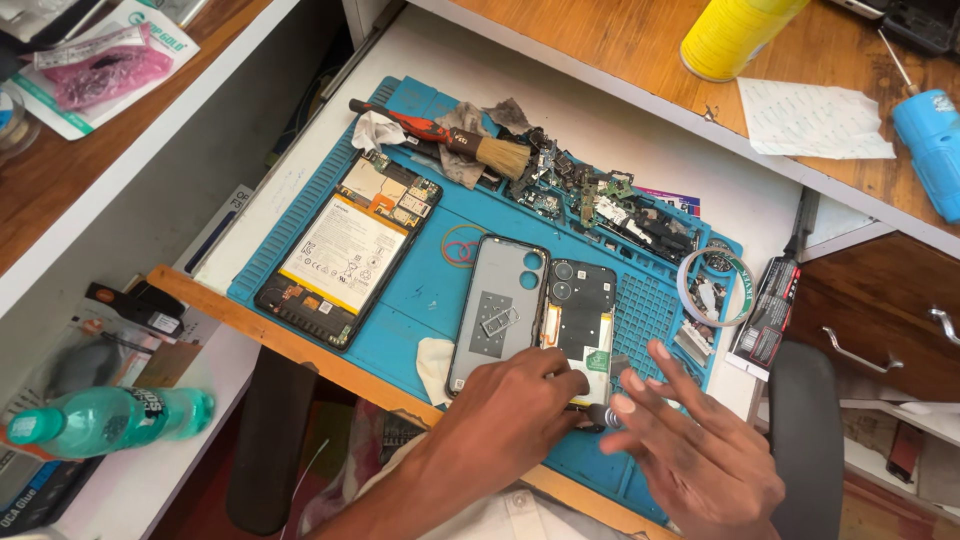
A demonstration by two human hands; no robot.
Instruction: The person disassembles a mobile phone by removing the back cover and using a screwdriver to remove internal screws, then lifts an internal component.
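An opened black phone (580,315) with its camera rings and battery exposed lies on the blue work mat (420,290). Beside it on the left lies its grey back cover (495,310), inside up. My left hand (510,410) presses on the phone's near end, fingers curled onto its lower edge. My right hand (700,450) hovers just right of that end with fingers spread, fingertips close to the phone's lower corner. I cannot tell whether a small part is pinched there.
An opened tablet (345,245) with a big battery lies at the mat's left. A brush (480,150), loose circuit parts (600,200) and a tape roll (715,285) line the far edge. A yellow can (735,35) and a blue tool (930,145) sit on the wooden shelf. A green bottle (100,420) lies at left.
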